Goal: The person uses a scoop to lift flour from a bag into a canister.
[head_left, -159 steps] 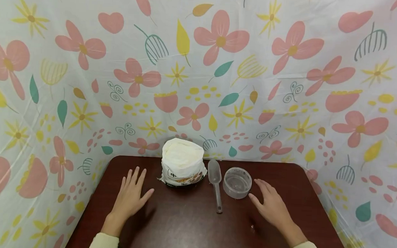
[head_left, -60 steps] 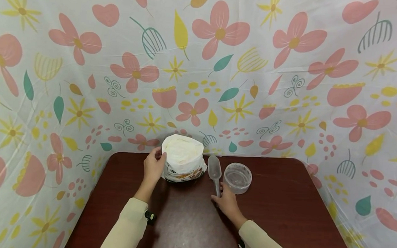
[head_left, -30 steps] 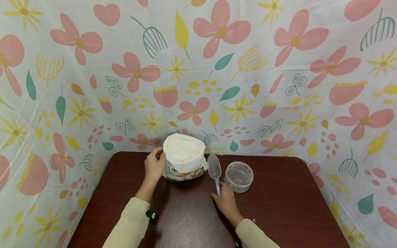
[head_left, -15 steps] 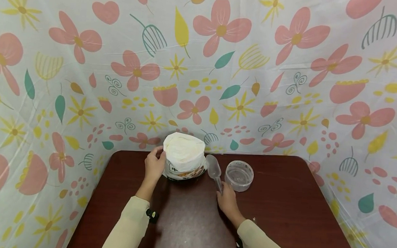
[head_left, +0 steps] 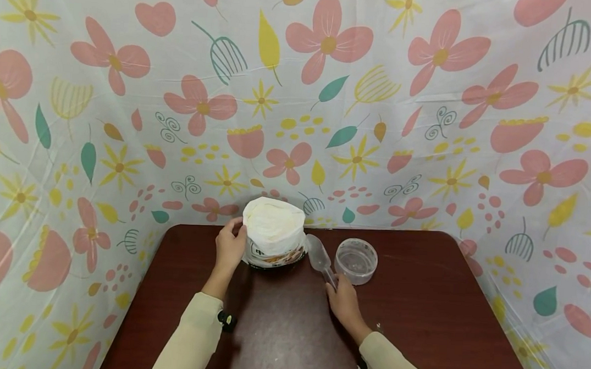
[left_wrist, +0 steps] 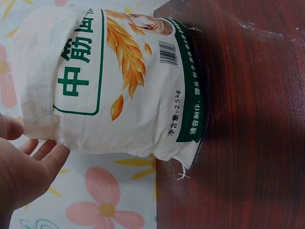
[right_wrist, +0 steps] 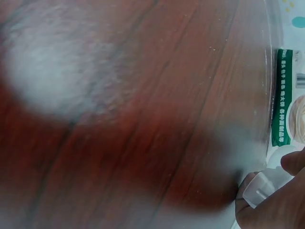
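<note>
A white flour bag (head_left: 273,230), with its top rolled down and its print of wheat in view from the left wrist, stands upright at the table's back edge. At its left side my left hand (head_left: 230,250) holds the rolled rim between thumb and fingers (left_wrist: 52,160). My right hand (head_left: 346,302) grips the handle of a clear plastic scoop (head_left: 318,252), whose bowl points toward the bag's right side. In the right wrist view, the handle end of the scoop (right_wrist: 267,186) sticks out of the hand. Just right of the scoop sits a clear round container (head_left: 356,261).
The dark red-brown table (head_left: 279,338) has rounded back corners. A white flower-print curtain (head_left: 299,96) hangs close behind and at both sides. Faint white powder marks (left_wrist: 259,31) show on the tabletop in the left wrist view.
Both hands have come in from the table's sides: the left now holds the bag's rim, the right has taken the scoop's handle. Lately the scoop has tilted, its handle swinging slightly right.
</note>
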A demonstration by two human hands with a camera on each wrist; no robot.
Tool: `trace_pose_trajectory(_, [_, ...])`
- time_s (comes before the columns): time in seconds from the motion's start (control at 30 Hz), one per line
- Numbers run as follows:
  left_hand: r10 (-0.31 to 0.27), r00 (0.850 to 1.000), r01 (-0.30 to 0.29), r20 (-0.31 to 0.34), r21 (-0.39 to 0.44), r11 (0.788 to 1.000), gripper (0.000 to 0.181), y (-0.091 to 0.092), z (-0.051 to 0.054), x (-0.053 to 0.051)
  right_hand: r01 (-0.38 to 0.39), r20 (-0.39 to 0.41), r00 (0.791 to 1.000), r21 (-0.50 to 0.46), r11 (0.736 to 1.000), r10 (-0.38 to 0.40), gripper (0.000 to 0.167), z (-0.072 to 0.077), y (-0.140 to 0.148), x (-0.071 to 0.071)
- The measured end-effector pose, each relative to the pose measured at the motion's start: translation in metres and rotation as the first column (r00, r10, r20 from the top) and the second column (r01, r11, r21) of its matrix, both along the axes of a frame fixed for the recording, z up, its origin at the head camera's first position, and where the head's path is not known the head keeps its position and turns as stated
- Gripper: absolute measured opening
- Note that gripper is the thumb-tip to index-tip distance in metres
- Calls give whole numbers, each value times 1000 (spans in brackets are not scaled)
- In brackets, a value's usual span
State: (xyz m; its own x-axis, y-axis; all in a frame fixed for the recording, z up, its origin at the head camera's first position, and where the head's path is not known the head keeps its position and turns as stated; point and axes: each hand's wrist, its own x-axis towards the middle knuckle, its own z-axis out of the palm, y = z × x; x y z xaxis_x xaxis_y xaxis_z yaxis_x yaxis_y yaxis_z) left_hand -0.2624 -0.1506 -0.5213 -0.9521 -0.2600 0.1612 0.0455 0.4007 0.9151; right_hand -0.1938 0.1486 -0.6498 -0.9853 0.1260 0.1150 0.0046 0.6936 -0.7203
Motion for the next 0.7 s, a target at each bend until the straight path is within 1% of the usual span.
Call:
trace_pose_trajectory(0.23, [-4, 1000, 4, -4, -4, 1000, 33, -1, -1, 0, 6, 1, 1000, -20, 1000, -6, 31, 0, 9, 7])
trace_pose_trajectory(0.4, [-2, 1000, 2, -17, -7, 1000, 31, -3, -2, -1, 2, -41, 999, -10, 1000, -3, 33, 3, 16, 13])
trace_pose_trajectory(0.53, [-5, 1000, 5, -20, 2, 1000, 30, -4, -2, -2, -17, -74, 997, 25, 1000, 19, 35, 8, 22, 17])
trace_pose_trajectory(0.7, [-6, 1000, 7, -13, 16, 1000, 29, -4, -1, -2, -46, -121, 991, 78, 996, 55, 39, 18, 30, 22])
